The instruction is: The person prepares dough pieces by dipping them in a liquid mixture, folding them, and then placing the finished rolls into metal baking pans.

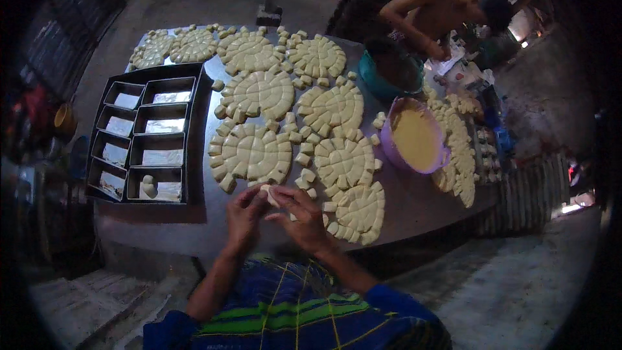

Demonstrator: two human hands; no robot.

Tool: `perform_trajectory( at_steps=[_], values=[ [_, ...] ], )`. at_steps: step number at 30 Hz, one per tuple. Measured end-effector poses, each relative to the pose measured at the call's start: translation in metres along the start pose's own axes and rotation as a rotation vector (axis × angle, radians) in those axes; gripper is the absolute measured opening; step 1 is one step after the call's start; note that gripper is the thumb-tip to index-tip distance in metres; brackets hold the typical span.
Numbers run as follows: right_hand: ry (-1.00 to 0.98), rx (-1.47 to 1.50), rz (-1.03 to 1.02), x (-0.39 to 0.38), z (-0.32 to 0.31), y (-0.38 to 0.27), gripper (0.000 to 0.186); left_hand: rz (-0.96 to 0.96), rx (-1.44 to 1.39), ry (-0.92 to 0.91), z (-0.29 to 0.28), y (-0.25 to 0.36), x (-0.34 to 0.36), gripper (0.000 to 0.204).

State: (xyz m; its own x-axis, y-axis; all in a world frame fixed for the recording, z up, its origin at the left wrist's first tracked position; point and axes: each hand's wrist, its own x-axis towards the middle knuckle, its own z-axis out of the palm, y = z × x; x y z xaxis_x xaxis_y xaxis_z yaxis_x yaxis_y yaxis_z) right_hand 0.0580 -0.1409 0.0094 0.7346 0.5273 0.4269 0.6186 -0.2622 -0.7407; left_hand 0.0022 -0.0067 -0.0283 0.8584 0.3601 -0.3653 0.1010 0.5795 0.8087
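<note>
Near the table's front edge, my left hand [243, 219] and my right hand [302, 219] come together around a small piece of pale dough [269, 197]. The fingers of both are closed on it, and they partly hide it. Just beyond them lies a round of dough [251, 150] cut into many pieces. Another cut round [360, 212] is close to my right hand, with loose dough chunks [305, 175] between the rounds. To the left stands a black pan set [197, 107] of several rectangular compartments. Two small dough lumps [148, 186] sit in its nearest right compartment.
More cut dough rounds [259, 94] cover the middle and far table. On the right are a purple basin [447, 155] of yellowish contents, a teal basin [370, 76] and a spread of dough pieces [459, 149]. Another person [440, 16] bends over the table's far right.
</note>
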Motion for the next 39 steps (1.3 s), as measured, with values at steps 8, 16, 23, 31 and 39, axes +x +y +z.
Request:
perform_trajectory(
  at_steps=[8, 16, 23, 31, 39],
  values=[
    [-0.15, -0.17, -0.163, -0.001, -0.015, 0.007, 0.035, 0.179, 0.362, -0.218, -0.007, 0.011, -0.006, 0.026],
    [-0.157, 0.084, 0.28, 0.007, -0.011, 0.01, 0.019, 0.114, 0.243, -0.315, -0.015, 0.018, -0.015, 0.022],
    [-0.348, 0.305, 0.434, 0.004, -0.011, 0.037, 0.016, 0.151, 0.279, -0.186, -0.021, -0.004, -0.009, 0.014],
    [-0.419, 0.615, 0.848, -0.004, 0.0, 0.054, 0.019, 0.153, 0.03, -0.18, -0.028, -0.013, -0.013, 0.05],
    [-0.39, 0.538, 0.429, -0.019, 0.017, 0.034, 0.016, 0.161, -0.23, -0.333, -0.048, -0.001, -0.016, 0.08]
  ],
)
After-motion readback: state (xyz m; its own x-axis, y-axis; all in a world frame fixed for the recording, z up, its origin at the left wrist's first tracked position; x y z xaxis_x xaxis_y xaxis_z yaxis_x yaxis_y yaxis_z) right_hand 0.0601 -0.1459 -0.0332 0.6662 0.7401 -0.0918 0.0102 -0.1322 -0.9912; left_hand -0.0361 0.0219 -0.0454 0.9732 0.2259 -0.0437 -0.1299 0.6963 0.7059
